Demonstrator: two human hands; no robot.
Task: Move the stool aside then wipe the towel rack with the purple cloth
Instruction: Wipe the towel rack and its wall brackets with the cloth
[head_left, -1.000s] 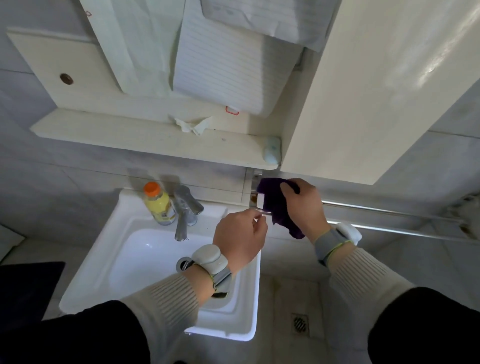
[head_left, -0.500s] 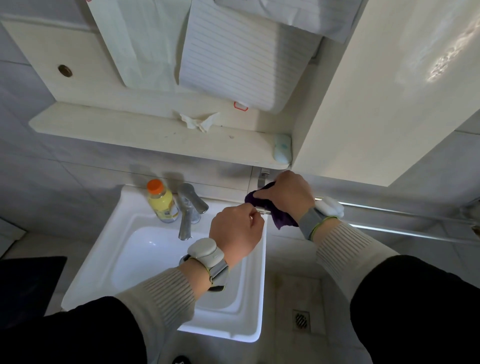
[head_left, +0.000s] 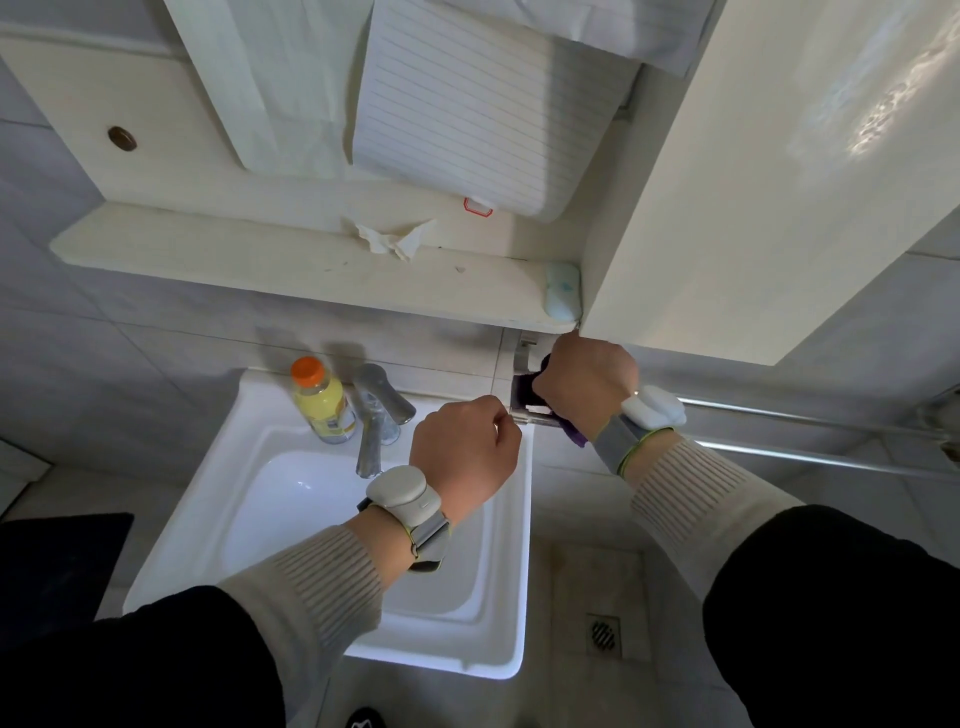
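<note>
The towel rack (head_left: 789, 415) is a pair of chrome bars on the tiled wall, running right from a bracket beside the sink. My right hand (head_left: 584, 382) presses the purple cloth (head_left: 524, 387) against the rack's left end at the bracket; most of the cloth is hidden under the hand, with a corner hanging below the wrist. My left hand (head_left: 462, 449) is closed around the tip of the front bar, just left of the cloth. No stool is in view.
A white sink (head_left: 218, 530) with a chrome tap (head_left: 374, 415) and an orange-capped yellow bottle (head_left: 322, 400) sits below left. A cream shelf (head_left: 260, 260) holds crumpled tissue (head_left: 389, 239) and soap (head_left: 562, 291). A cabinet (head_left: 753, 182) overhangs the rack. A floor drain (head_left: 603, 635) lies below.
My right hand has slid the purple cloth leftward along the rack to its bracket end and turned over it. My left hand has stayed on the bar's tip.
</note>
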